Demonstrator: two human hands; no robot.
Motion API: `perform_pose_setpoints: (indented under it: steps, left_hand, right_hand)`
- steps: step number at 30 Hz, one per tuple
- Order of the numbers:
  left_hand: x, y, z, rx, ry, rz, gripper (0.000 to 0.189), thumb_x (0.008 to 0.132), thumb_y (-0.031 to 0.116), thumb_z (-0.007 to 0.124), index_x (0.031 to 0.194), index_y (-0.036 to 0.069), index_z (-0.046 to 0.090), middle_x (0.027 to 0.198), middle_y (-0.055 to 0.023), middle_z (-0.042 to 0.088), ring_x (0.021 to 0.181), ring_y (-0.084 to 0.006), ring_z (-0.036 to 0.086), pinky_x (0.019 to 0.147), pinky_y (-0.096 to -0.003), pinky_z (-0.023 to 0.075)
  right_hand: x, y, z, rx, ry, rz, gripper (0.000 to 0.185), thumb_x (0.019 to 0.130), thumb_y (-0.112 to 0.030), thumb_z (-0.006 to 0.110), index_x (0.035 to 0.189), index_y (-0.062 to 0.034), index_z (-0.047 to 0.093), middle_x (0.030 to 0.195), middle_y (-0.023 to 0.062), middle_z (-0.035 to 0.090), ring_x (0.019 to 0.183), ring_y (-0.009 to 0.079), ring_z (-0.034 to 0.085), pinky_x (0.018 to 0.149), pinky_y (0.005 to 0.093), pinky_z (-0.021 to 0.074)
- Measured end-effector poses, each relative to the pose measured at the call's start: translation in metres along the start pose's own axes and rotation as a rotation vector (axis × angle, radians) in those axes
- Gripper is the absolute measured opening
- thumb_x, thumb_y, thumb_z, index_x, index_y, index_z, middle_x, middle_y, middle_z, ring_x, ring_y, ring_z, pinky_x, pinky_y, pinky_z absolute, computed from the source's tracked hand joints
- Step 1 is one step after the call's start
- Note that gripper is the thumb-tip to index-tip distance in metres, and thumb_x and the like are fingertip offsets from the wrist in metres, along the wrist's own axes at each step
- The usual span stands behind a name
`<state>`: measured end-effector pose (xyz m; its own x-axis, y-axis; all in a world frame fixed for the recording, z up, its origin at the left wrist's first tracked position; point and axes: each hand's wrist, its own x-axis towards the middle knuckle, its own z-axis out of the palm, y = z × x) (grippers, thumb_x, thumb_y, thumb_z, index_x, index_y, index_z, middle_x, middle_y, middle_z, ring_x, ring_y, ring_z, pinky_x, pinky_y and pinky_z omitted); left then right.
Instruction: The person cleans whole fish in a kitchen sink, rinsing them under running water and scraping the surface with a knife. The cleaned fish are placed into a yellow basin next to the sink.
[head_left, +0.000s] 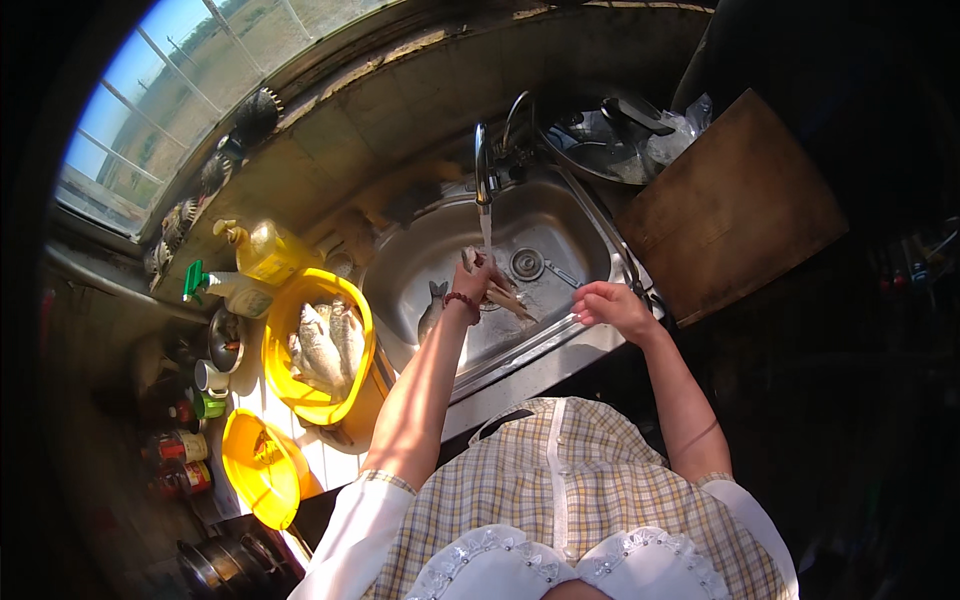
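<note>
My left hand, with a red bead bracelet at the wrist, grips a fish beneath the running tap. The fish is partly hidden by my fingers. Another fish lies at the left side of the stainless steel sink, partly covered by my forearm. Above the sink's front right rim is my right hand, its fingers loosely bent and nothing visible in them. A slotted metal tool lies in the sink beside the drain strainer, its end close to my right fingertips.
Left of the sink, a yellow basin holds several fish. Near it are a smaller yellow bowl, a spray bottle, a yellow bottle and mugs. To the right are a brown board and a dark pan.
</note>
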<state>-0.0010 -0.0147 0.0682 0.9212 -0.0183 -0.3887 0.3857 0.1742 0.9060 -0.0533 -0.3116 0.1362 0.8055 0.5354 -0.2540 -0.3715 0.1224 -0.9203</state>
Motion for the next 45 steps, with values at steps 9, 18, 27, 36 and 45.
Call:
perform_pose_setpoints:
  steps: [9, 18, 27, 36, 45]
  left_hand:
    - [-0.016, 0.0, -0.007, -0.151, 0.243, -0.369, 0.063, 0.081, 0.052, 0.062, 0.125, 0.01, 0.044, 0.118, -0.0119, 0.054, 0.103, -0.0312, 0.056, 0.074, -0.0538, 0.0484]
    - [-0.001, -0.002, -0.009, -0.336, 0.337, -0.391, 0.08, 0.075, 0.068, 0.059, 0.121, 0.003, 0.047, 0.111, -0.0143, 0.054, 0.089, -0.0293, 0.057, 0.068, -0.044, 0.0486]
    - [0.005, 0.02, 0.008, -0.254, 0.219, -0.327, 0.078, 0.071, 0.069, 0.062, 0.116, 0.006, 0.054, 0.114, -0.0119, 0.057, 0.102, -0.0247, 0.055, 0.078, -0.0453, 0.0453]
    - [0.006, -0.023, 0.004, -0.736, -0.024, -0.175, 0.03, 0.087, 0.027, 0.063, 0.109, 0.007, 0.059, 0.107, -0.0082, 0.062, 0.1, -0.0247, 0.058, 0.09, -0.0446, 0.0464]
    - [0.014, -0.008, -0.01, -0.847, 0.361, -0.188, 0.028, 0.091, 0.028, 0.056, 0.105, 0.005, 0.059, 0.1, -0.0119, 0.064, 0.093, -0.0301, 0.061, 0.086, -0.047, 0.0481]
  right_hand:
    - [0.176, -0.006, 0.111, 0.123, 0.122, 0.203, 0.02, 0.088, 0.002, 0.048, 0.105, 0.0047, 0.056, 0.091, 0.014, 0.063, 0.087, 0.0186, 0.064, 0.073, 0.0259, 0.0535]
    - [0.153, 0.02, 0.086, -0.488, -0.12, -0.161, 0.03, 0.082, -0.011, 0.058, 0.11, 0.0006, 0.059, 0.103, 0.013, 0.065, 0.093, 0.0238, 0.062, 0.084, 0.0326, 0.0469]
    - [0.156, 0.025, 0.06, -0.596, 0.009, -0.037, 0.03, 0.09, -0.028, 0.057, 0.101, 0.0003, 0.058, 0.075, 0.006, 0.062, 0.069, 0.0174, 0.055, 0.066, 0.0322, 0.0455]
    - [0.176, 0.033, 0.05, 0.122, -0.193, 0.185, 0.024, 0.091, -0.023, 0.054, 0.106, -0.0048, 0.058, 0.089, 0.0028, 0.061, 0.078, 0.011, 0.056, 0.068, 0.0275, 0.0461]
    - [0.162, 0.01, 0.064, -0.123, -0.285, 0.175, 0.019, 0.08, -0.006, 0.065, 0.097, 0.0009, 0.061, 0.085, 0.004, 0.063, 0.074, 0.012, 0.059, 0.068, 0.0275, 0.0482]
